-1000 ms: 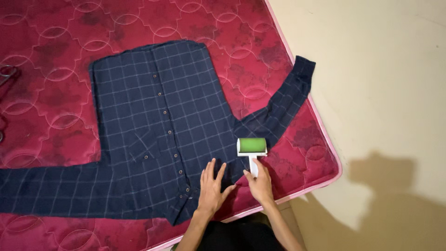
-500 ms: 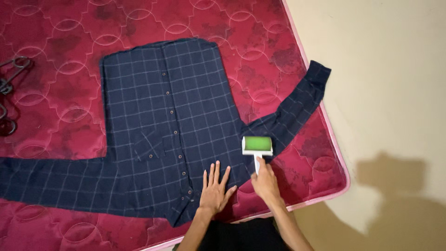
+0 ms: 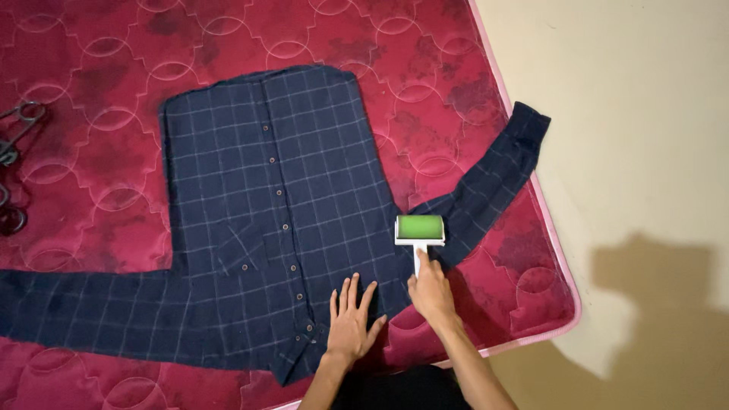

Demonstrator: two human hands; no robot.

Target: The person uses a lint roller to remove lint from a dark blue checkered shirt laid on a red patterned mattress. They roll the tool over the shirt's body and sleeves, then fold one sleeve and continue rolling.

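Two hands on this navy plaid shirt [image 3: 266, 220] laid buttoned-up flat on the red mattress [image 3: 425, 91]: left hand [image 3: 351, 323] pressing fingers-spread near the collar to pin the fabric, right hand [image 3: 431, 292] wrapped around the green lint roller [image 3: 419, 229] at the sleeve's shoulder.

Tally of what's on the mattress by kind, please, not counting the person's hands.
Navy checked shirt: 1
Lint roller with green head, held by the right hand: 1
Metal hangers at the left edge: cut off, count unclear
Total clearly seen: 2
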